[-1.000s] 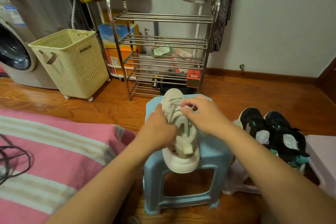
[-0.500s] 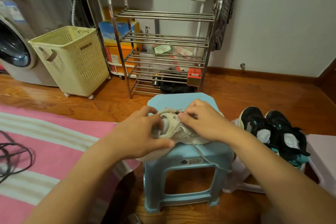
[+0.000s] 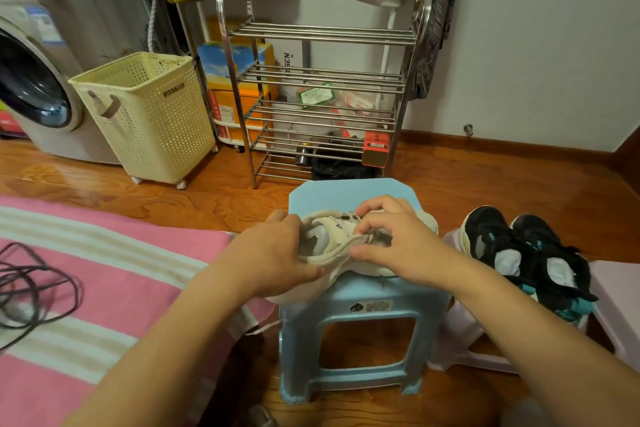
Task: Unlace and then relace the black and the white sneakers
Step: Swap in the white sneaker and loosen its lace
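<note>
Your cream white sneaker (image 3: 346,253) lies on its side on the light blue plastic stool (image 3: 349,194), heel end hanging off the stool's near-left edge under your left hand (image 3: 273,253). The back half of the stool top, just beyond your hands, is bare. That left hand is curled round the heel, gripping it. Your right hand (image 3: 391,246) arches over the lace area, fingertips pinching the off-white lace (image 3: 341,246). The pair of black sneakers with teal soles (image 3: 530,253) sits just right of your right forearm, apart from it.
</note>
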Demonstrator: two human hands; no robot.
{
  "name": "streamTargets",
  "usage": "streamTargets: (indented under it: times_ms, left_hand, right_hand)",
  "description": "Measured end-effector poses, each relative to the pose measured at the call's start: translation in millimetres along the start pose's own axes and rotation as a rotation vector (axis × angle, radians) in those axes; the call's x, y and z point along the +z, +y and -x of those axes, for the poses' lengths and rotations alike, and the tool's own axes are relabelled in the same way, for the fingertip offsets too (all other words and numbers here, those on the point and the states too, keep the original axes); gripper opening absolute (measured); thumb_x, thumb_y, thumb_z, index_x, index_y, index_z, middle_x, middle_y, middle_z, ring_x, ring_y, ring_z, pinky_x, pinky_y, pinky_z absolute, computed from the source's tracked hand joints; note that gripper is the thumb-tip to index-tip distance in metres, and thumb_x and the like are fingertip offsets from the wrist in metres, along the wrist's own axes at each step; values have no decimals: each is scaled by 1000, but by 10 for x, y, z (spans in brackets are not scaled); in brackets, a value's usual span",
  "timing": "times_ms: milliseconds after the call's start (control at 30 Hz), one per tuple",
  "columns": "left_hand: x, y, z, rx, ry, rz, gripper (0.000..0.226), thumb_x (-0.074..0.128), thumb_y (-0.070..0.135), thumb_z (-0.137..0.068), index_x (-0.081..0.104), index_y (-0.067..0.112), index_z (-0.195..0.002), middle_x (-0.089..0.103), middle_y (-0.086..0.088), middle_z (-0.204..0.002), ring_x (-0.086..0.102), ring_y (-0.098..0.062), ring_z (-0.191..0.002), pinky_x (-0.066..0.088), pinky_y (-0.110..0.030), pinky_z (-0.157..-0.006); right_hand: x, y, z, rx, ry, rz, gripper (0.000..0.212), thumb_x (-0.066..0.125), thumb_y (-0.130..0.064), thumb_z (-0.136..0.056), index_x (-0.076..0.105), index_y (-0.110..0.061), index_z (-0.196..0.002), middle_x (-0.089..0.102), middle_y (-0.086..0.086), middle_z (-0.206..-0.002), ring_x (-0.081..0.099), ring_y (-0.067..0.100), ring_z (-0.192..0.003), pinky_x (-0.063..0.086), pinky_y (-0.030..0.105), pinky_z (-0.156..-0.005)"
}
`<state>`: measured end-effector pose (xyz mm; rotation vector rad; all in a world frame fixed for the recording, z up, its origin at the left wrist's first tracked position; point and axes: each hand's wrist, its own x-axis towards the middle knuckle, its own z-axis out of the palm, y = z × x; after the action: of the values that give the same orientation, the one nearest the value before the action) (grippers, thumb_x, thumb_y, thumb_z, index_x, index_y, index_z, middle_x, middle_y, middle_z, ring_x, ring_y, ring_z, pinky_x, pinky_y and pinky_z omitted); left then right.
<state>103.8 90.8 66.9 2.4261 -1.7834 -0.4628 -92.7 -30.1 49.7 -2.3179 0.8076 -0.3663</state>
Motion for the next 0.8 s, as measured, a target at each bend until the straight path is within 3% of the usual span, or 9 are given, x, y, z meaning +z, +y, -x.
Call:
streamTargets:
  times_ms: [100,233,300,400,500,567,633,700,800]
  left_hand:
    - [-204,-12,-8,-42,-31,263,29,61,52,-93,50,30,-109,65,4,-104,63,-14,-88,55,-35,-77]
    - [-105,77,-200,9,13,133,25,53,47,-100,58,34,-120,68,1,-105,66,-17,-88,58,-37,-77]
    - [-37,76,-284,-33,91,89,23,51,44,-101,67,28,-105,69,-1,-99,65,-20,-85,57,-37,-73]
    - [9,45,-370,-166,180,-21,26,49,36,-102,71,21,-104,66,-7,-96,64,-29,-84,58,-41,-78]
    - [16,71,-401,-175,187,10,26,55,36,-100,75,21,-106,67,-4,-93,64,-25,-80,59,-39,-76]
    - [5,70,-370,-157,194,67,29,60,43,-98,78,21,-97,70,0,-84,65,-19,-73,59,-34,-69]
    - [-6,53,-305,-127,150,137,32,60,46,-98,79,21,-92,71,2,-80,66,-16,-72,59,-32,-63]
    - [11,38,-238,-99,85,252,26,57,38,-101,77,23,-106,73,3,-93,66,-12,-78,51,-23,-57]
    - [59,26,-195,-95,87,320,28,54,25,-103,71,27,-125,72,1,-112,65,-15,-88,44,-18,-57]
  right_hand:
    - [-13,35,22,-20,97,177,15,75,-30,-88,69,-35,-101,47,-19,-113,35,6,-115,31,29,-100]
    - [-39,8,-26,-48,47,171,19,70,-25,-92,68,-33,-109,46,-20,-104,42,6,-107,37,28,-96]
    - [-80,7,-23,-51,-5,167,20,67,-23,-94,66,-36,-109,45,-19,-107,42,6,-108,37,25,-96]
    - [-136,39,46,-50,-67,165,41,56,4,-90,66,-32,-107,44,-17,-110,42,6,-111,35,15,-95]
    - [-146,31,88,-30,-54,95,52,47,18,-82,70,-28,-93,47,-16,-111,44,8,-114,37,15,-96]
    - [-149,7,60,24,-23,40,46,50,12,-87,72,-27,-83,52,-16,-110,48,4,-109,37,15,-89]
    - [-143,-55,13,77,20,-27,26,58,-12,-96,75,-24,-81,57,-13,-105,54,0,-97,39,18,-82]
    - [-86,-140,-53,96,47,-42,20,61,-38,-96,72,-26,-84,58,-9,-100,55,4,-92,44,25,-80]
    - [65,-298,-163,114,69,62,24,64,-47,-91,67,-25,-81,57,-7,-94,52,10,-90,46,30,-79]
